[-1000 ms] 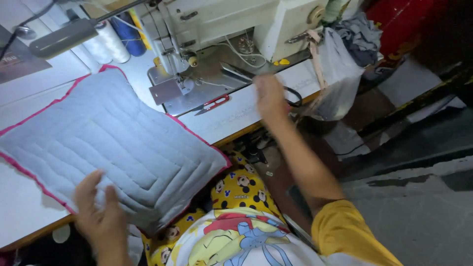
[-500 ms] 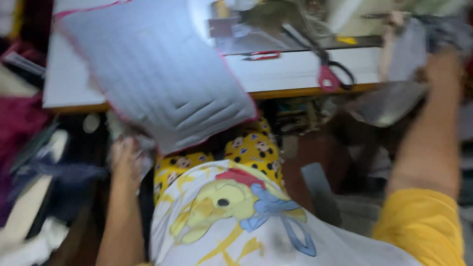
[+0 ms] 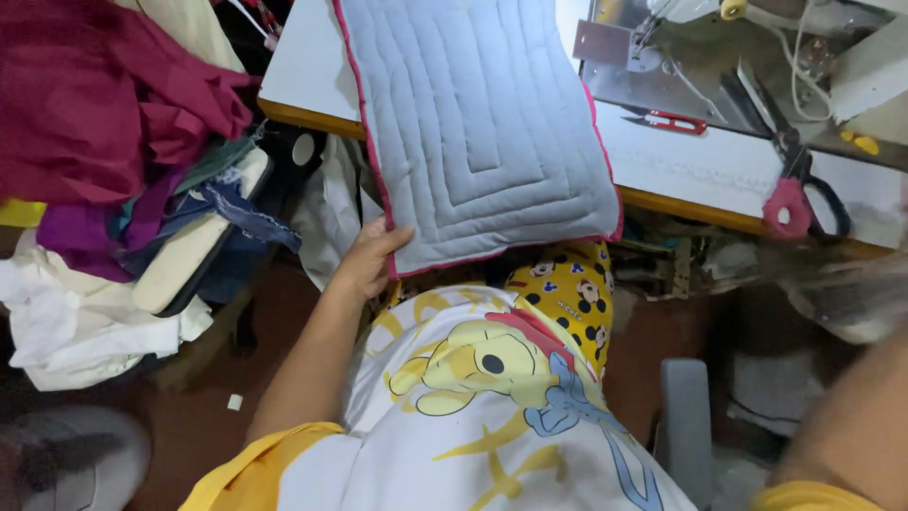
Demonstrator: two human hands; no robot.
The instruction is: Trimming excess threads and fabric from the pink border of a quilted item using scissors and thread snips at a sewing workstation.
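Head view: the left hand (image 3: 364,260) pinches the lower left corner of a grey quilted pad (image 3: 478,132) with pink edging, which lies on the white desk (image 3: 303,66) and overhangs its front edge. To the right lie red snips (image 3: 667,119) and pink-handled scissors (image 3: 799,185); only the right forearm shows, its hand out of frame.

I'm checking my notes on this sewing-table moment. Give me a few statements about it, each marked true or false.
1. The left hand grips the lower corner of the grey quilted pad. True.
2. The pad's edge is trimmed in green. False: the trim is pink.
3. The scissors lie on the white table, to the right of the pad. True.
4. The right hand holds the scissors. False: only the right forearm shows; that hand is out of view.
5. A heap of cloth lies left of the table. True.
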